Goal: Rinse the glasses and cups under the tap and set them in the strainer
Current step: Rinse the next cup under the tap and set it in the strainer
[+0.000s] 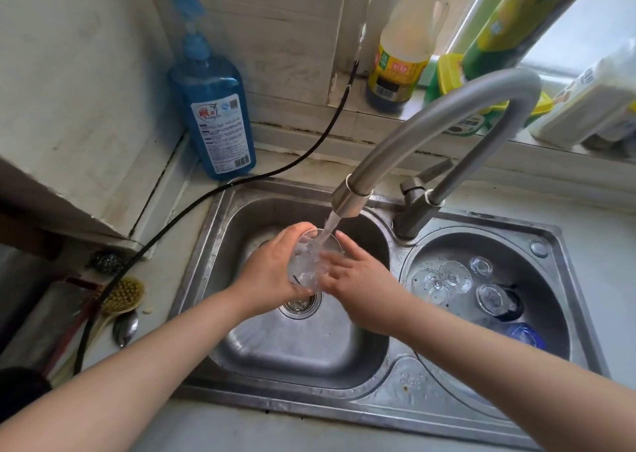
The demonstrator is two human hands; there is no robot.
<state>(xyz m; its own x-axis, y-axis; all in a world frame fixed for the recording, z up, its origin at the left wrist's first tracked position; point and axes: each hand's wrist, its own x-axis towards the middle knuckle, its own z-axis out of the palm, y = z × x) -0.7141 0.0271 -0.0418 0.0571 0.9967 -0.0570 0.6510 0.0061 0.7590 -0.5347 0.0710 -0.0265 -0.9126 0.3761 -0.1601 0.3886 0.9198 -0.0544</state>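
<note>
Head view: left grip [272, 265] curled round clear glass [311, 262] under tap [347, 200]; right grip [354, 279] fingers straight, touching glass.

The soap bottle [212, 107] is blue with a white printed label. The cable [192, 204] is black. The sink [296, 352] and tap [444, 114] are grey steel. The brush [121, 296] has yellow bristles. The vinegar bottle [401, 56] wears a yellow-green label. One upturned cup [525, 334] is blue.
</note>
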